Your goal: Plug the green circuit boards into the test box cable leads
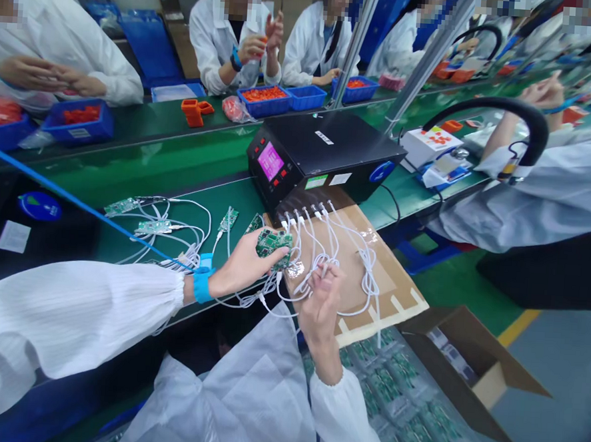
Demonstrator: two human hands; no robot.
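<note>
My left hand (245, 263), with a blue strap around its wrist, grips a small stack of green circuit boards (272, 245), the thumb lying across them. Close by on the right, my right hand (322, 301) is closed with its fingertips pinched on a white cable; the cable's end is hard to make out. Several white cables (367, 269) run from the sockets of a black test box (325, 146) with a lit pink screen, and lie in loops over a cardboard sheet (396, 290). Other circuit boards (228, 219) joined to white cables rest on the green bench left of my hands.
An open cardboard box (471, 365) stands on the lower right, beside bagged circuit boards (414, 415). A blue cord (77, 188) stretches to my left wrist. Across the bench, co-workers handle orange parts from blue bins (265, 102). A person's sleeve (552, 190) is at right.
</note>
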